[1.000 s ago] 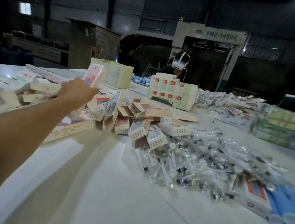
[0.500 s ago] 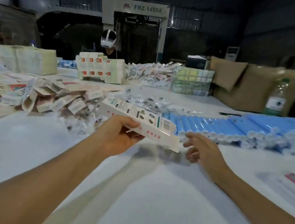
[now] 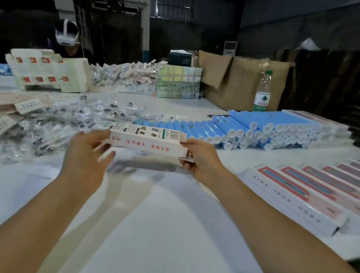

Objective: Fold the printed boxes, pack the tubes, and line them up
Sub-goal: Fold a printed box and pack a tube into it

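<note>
A long white printed box (image 3: 149, 140) with red characters and a barcode is held level above the white table (image 3: 164, 220). My left hand (image 3: 87, 154) grips its left end and my right hand (image 3: 202, 158) grips its right end, where a flap hangs open. Behind the box lies a stack of blue tubes (image 3: 243, 128) with white caps. At the right, several packed boxes (image 3: 317, 194) with red and pink fronts lie side by side in a row. Flat unfolded boxes (image 3: 8, 108) lie at the left.
A heap of small clear plastic packets (image 3: 63, 119) covers the left middle of the table. Farther back stand stacked printed boxes (image 3: 46, 70), an open cardboard carton (image 3: 242, 80) and a water bottle (image 3: 263, 92). A person with a white headset (image 3: 67, 34) sits across the table.
My left hand picked a flat box from the left pile and brought it to the centre. My right hand came in and took the other end. The view swung right.
</note>
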Action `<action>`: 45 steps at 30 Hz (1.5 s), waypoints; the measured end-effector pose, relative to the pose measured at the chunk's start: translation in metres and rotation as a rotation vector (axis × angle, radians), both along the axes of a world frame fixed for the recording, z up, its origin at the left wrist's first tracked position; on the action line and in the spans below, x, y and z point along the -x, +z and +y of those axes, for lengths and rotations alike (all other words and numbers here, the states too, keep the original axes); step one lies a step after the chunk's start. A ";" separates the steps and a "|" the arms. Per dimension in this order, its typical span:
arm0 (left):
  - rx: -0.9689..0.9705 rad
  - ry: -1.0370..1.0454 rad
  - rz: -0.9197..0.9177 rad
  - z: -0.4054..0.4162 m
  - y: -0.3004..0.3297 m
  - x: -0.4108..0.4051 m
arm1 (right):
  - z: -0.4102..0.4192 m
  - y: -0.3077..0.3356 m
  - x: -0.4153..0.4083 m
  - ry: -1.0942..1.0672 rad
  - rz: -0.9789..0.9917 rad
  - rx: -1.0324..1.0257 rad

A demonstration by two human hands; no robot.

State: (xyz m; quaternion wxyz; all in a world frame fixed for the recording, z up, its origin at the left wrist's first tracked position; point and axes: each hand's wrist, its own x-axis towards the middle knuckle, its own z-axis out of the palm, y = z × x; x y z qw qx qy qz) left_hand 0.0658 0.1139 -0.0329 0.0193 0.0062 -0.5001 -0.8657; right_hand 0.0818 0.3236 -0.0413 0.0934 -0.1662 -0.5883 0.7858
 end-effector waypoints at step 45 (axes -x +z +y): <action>2.103 0.188 0.851 0.027 -0.037 0.003 | 0.123 0.099 0.095 -0.370 -0.059 -1.298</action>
